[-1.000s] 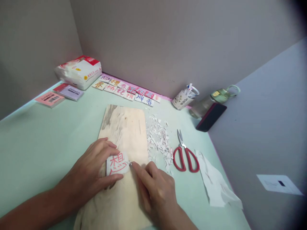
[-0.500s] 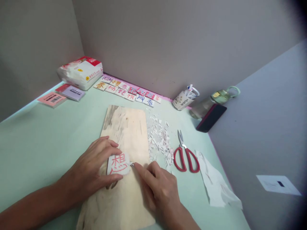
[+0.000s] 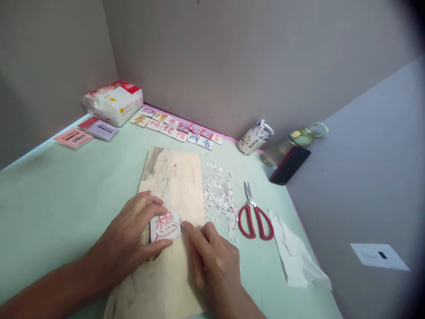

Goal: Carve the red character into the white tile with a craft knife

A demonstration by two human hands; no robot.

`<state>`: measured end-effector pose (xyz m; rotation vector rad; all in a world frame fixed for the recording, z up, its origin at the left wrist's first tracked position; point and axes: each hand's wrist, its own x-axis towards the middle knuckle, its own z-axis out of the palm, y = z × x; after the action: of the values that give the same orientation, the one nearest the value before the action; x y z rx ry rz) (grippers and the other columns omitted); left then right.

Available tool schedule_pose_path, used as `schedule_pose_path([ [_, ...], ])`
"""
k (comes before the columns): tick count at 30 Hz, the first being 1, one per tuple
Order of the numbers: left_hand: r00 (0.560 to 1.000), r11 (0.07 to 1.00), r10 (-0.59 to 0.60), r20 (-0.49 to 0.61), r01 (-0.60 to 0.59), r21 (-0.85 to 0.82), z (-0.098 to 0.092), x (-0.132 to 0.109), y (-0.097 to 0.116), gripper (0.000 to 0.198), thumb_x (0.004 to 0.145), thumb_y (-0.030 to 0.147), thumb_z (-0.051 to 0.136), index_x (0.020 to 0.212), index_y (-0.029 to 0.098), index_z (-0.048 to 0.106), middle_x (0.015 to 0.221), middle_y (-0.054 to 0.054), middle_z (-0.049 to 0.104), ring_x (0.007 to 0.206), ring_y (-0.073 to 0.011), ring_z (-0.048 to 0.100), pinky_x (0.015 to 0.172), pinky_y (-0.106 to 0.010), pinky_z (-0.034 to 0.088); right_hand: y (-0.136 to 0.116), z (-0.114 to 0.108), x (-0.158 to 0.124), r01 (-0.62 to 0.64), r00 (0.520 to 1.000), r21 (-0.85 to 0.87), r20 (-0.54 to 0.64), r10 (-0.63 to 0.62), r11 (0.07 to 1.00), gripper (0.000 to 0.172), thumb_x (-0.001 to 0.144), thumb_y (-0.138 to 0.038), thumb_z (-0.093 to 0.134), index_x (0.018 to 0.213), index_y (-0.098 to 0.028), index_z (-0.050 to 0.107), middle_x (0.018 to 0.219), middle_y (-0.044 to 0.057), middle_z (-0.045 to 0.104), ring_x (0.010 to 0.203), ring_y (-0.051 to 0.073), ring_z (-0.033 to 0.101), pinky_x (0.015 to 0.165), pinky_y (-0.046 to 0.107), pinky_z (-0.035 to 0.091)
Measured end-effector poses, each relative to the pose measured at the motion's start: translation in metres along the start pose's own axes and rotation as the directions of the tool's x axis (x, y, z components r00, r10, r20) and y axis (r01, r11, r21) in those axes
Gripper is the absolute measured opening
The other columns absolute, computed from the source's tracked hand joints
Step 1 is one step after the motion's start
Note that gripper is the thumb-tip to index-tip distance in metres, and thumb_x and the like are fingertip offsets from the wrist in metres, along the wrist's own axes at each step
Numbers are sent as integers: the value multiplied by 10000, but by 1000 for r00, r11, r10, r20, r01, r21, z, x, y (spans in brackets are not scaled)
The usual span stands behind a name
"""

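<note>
A white carving block (image 3: pixel 165 227) with a red-drawn character lies on the wooden board (image 3: pixel 175 177). Its near side and far side are pinched between the thumb and fingers of my left hand (image 3: pixel 134 232), which rests over the board's left edge. My right hand (image 3: pixel 214 259) is closed round a slim carving knife (image 3: pixel 181 224), its index finger stretched along it. Only the metal tip shows, at the block's right edge; the handle is hidden in my fist. Whether the tip cuts into the block I cannot tell.
White shavings (image 3: pixel 219 195) are scattered right of the board, beside red-handled scissors (image 3: pixel 250 217) and a crumpled tissue (image 3: pixel 295 257). Farther back are lettered tiles (image 3: pixel 175 126), a tissue pack (image 3: pixel 114 102), packets (image 3: pixel 75 138), a can of pens (image 3: pixel 254 139), a bottle (image 3: pixel 279 153) and a phone (image 3: pixel 290 166).
My right hand has shifted slightly left, bringing the knife tip a little higher along the block's right edge. My left hand keeps its hold on the block. The view has shifted slightly.
</note>
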<state>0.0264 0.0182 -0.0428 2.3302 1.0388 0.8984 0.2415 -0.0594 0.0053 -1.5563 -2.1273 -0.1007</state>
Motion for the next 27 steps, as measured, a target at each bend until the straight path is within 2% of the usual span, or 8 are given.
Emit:
schedule_pose_path([
  [6,998,1000,24,-51,-24,-1,1,1,3,331,936,379,677,1215,258,549,1244,-84,594,1287,-328,540,1142,-566,440,-6,2,0,-17,1000,-52,4,17,999,448,915,-63,412,1247,-150,699,738,30,601,502,146,577,452,257,383],
  [12,998,999,38,-44,-38,19,1,2,4,333,951,390,666,1221,253,527,1234,-92,580,1305,-335,517,1131,-567,444,-6,6,1,-19,1000,-86,-19,17,996,423,921,-69,426,1233,-158,698,741,31,614,493,145,570,457,268,371],
  [27,998,999,36,-59,-34,22,2,3,5,325,951,384,667,1212,248,530,1219,-86,587,1289,-336,528,1082,-517,474,-3,8,3,-18,1000,-91,9,19,996,416,923,-65,448,1258,-169,672,771,31,619,526,144,556,483,271,350],
])
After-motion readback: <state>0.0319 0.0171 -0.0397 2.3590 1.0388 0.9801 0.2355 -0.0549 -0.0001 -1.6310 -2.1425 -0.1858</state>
